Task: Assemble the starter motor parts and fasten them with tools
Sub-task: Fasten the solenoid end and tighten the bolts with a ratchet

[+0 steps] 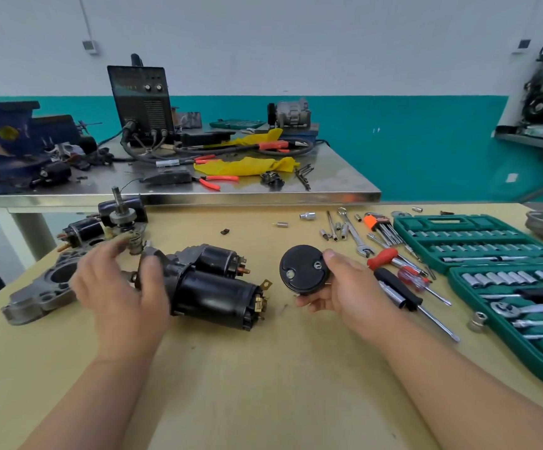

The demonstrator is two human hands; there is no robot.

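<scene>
Holding the round black cap (302, 271) up off the table, the right hand (344, 287) has it pinched: thumb on the upper rim, fingers curled under the lower edge, the flat face with its two small holes turned up to the camera. The cap sits just to the right of the starter motor (211, 287), apart from it.

The motor lies on its side on the tan table (263, 368), and its open end with the brass terminals points towards the cap. At the motor's other end is the left hand (117, 287) (it is blurred, so take this with care): fingers straight and spread, grasping nothing, thumb lying against the nose of the motor.

Left of that hand, a grey metal housing (42, 287) lies flat on the table. Right of the cap there is a red-handled screwdriver (383, 257), a black-handled driver (396, 287), a wrench (354, 235) and an open green socket case (452, 219). Behind, a steel bench (328, 186) carries a yellow cloth (247, 165) and orange pliers (218, 180).
</scene>
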